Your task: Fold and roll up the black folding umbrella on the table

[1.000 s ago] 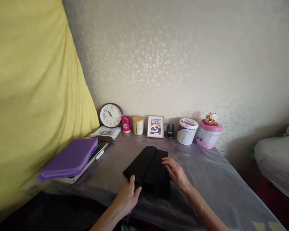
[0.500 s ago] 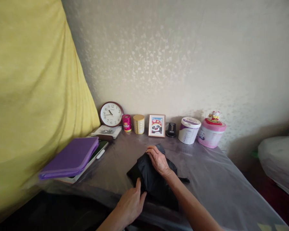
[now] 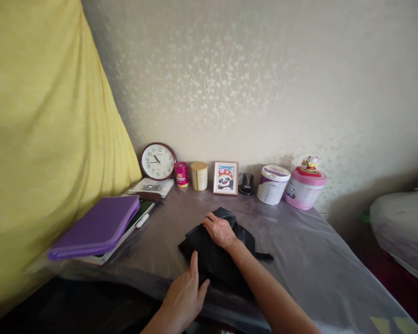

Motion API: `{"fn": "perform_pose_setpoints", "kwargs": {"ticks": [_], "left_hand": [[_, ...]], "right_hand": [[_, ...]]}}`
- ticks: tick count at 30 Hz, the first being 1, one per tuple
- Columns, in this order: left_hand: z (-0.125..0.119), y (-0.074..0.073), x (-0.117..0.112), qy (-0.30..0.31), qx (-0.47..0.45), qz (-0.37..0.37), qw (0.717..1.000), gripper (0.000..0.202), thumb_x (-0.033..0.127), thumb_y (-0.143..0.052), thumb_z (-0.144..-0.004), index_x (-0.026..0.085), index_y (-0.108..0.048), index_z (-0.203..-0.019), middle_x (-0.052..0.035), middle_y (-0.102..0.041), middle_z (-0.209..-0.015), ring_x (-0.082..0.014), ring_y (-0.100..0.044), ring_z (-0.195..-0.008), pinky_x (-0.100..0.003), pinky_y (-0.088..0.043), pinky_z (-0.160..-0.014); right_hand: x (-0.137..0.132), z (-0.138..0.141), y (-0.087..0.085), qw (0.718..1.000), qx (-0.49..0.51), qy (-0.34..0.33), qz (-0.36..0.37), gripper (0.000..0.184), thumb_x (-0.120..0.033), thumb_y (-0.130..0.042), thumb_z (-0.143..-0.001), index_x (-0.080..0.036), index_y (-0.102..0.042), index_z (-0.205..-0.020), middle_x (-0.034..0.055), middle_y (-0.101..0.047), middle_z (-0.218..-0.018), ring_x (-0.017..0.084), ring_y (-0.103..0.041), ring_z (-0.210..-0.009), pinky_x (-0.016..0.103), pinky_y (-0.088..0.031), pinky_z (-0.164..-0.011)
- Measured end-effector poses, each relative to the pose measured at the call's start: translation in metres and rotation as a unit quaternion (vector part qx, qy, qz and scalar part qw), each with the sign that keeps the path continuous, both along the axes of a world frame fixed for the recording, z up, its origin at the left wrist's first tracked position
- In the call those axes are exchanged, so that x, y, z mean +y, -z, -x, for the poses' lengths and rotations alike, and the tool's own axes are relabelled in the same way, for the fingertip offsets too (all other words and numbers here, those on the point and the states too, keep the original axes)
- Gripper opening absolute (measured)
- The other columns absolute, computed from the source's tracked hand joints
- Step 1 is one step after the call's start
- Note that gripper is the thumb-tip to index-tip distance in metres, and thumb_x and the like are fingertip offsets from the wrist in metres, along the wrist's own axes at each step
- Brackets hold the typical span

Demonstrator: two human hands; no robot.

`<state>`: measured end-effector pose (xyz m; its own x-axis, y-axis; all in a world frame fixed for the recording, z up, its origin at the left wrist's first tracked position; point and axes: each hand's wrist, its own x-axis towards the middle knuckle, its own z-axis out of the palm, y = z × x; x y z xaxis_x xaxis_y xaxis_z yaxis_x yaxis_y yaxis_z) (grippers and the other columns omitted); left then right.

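A bundle of thin black fabric (image 3: 216,260) lies loosely folded at the front middle of the table, with a short dark strap (image 3: 264,256) sticking out to its right. My right hand (image 3: 220,229) rests on top of the bundle, its fingers curled and gripping a fold near the upper left. Against the lower left edge is my left hand (image 3: 184,292), index finger stretched forward and thumb apart. Its other fingers are partly hidden, and I see nothing held in it. The underside of the fabric is out of sight.
Along the wall stand a round clock (image 3: 158,161), a pink can (image 3: 181,175), a yellow-lidded tin (image 3: 199,176), a panda picture frame (image 3: 225,178), a small black device (image 3: 246,184) and two tubs (image 3: 272,185). A purple folder (image 3: 95,227) lies left on the grey-covered table (image 3: 310,264).
My right hand has shifted slightly left, pulling the fabric's fold with it. My left hand's index finger has straightened and moved a little left. The view has tilted slightly.
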<state>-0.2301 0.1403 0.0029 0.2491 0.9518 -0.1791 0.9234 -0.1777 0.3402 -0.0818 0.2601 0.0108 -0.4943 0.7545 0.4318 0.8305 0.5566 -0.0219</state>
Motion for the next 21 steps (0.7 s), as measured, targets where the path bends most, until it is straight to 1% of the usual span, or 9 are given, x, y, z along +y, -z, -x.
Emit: {"fn": "perform_pose_setpoints", "kwargs": {"ticks": [3,5,7,10,14,16,19,21], "left_hand": [[0.000,-0.007,-0.001,-0.022,-0.030,-0.011,0.999,0.075,0.035,-0.038,-0.085,0.012,0.008,-0.139,-0.0141,-0.058,-0.110,-0.0197,-0.060,-0.091,-0.025,-0.041,-0.075],[-0.002,-0.010,-0.002,-0.010,-0.024,-0.014,1.000,0.078,0.033,-0.041,-0.083,0.017,0.013,-0.138,-0.0116,-0.057,-0.111,-0.0181,-0.060,-0.090,-0.024,-0.040,-0.076],[-0.007,-0.010,-0.002,0.014,0.013,-0.014,1.000,0.077,0.031,-0.042,-0.083,0.022,0.010,-0.138,-0.0097,-0.058,-0.107,-0.0184,-0.060,-0.088,-0.025,-0.041,-0.074],[-0.014,-0.006,-0.002,0.042,0.073,-0.004,0.996,0.071,0.029,-0.041,-0.083,0.027,0.004,-0.139,-0.0089,-0.058,-0.098,-0.0204,-0.061,-0.083,-0.027,-0.042,-0.070],[-0.018,0.006,0.000,0.040,0.103,-0.015,0.994,0.063,0.025,-0.035,-0.087,0.031,0.002,-0.138,-0.0085,-0.060,-0.091,-0.0208,-0.061,-0.079,-0.028,-0.043,-0.065],[-0.019,0.010,0.000,0.034,0.114,-0.021,0.993,0.061,0.023,-0.032,-0.088,0.033,0.002,-0.137,-0.0080,-0.060,-0.089,-0.0197,-0.062,-0.077,-0.027,-0.042,-0.063],[-0.019,0.012,0.000,0.031,0.116,-0.024,0.992,0.060,0.023,-0.031,-0.088,0.030,0.001,-0.138,-0.0085,-0.060,-0.090,-0.0186,-0.062,-0.076,-0.024,-0.041,-0.062],[-0.019,0.011,0.000,0.029,0.102,-0.024,0.994,0.059,0.024,-0.030,-0.088,0.026,0.001,-0.139,-0.0092,-0.060,-0.092,-0.0182,-0.062,-0.076,-0.024,-0.040,-0.061]], "right_hand": [[0.000,0.000,0.000,1.000,-0.005,0.000,0.010,0.020,-0.025,-0.036,-0.091,-0.020,-0.055,-0.092,0.0043,-0.055,-0.099,0.011,-0.057,-0.080,0.020,-0.044,-0.068],[0.000,0.000,0.001,1.000,-0.006,-0.002,0.015,0.021,-0.026,-0.035,-0.092,-0.020,-0.055,-0.092,0.0044,-0.055,-0.100,0.011,-0.056,-0.080,0.020,-0.044,-0.068],[0.001,0.000,0.002,1.000,-0.007,-0.006,0.014,0.022,-0.025,-0.035,-0.092,-0.020,-0.056,-0.092,0.0046,-0.055,-0.099,0.011,-0.056,-0.082,0.020,-0.044,-0.068],[0.002,0.001,0.003,1.000,-0.007,-0.011,0.008,0.022,-0.025,-0.034,-0.092,-0.020,-0.056,-0.090,0.0046,-0.055,-0.098,0.011,-0.056,-0.083,0.020,-0.044,-0.069],[0.004,0.002,0.002,1.000,-0.005,-0.014,0.007,0.021,-0.024,-0.035,-0.091,-0.020,-0.055,-0.089,0.0039,-0.056,-0.096,0.012,-0.056,-0.082,0.020,-0.044,-0.070],[0.000,0.002,-0.001,1.000,0.009,-0.013,0.007,0.019,-0.024,-0.036,-0.091,-0.020,-0.055,-0.092,0.0041,-0.055,-0.099,0.011,-0.057,-0.080,0.020,-0.045,-0.070],[-0.015,-0.002,-0.002,0.998,0.062,-0.026,-0.001,0.020,-0.024,-0.035,-0.092,-0.020,-0.052,-0.101,0.0053,-0.054,-0.104,0.012,-0.057,-0.084,0.022,-0.046,-0.073],[-0.029,-0.007,0.000,0.995,0.090,-0.050,-0.007,0.022,-0.024,-0.033,-0.092,-0.020,-0.053,-0.100,0.0057,-0.056,-0.102,0.013,-0.055,-0.090,0.024,-0.045,-0.079]]}}
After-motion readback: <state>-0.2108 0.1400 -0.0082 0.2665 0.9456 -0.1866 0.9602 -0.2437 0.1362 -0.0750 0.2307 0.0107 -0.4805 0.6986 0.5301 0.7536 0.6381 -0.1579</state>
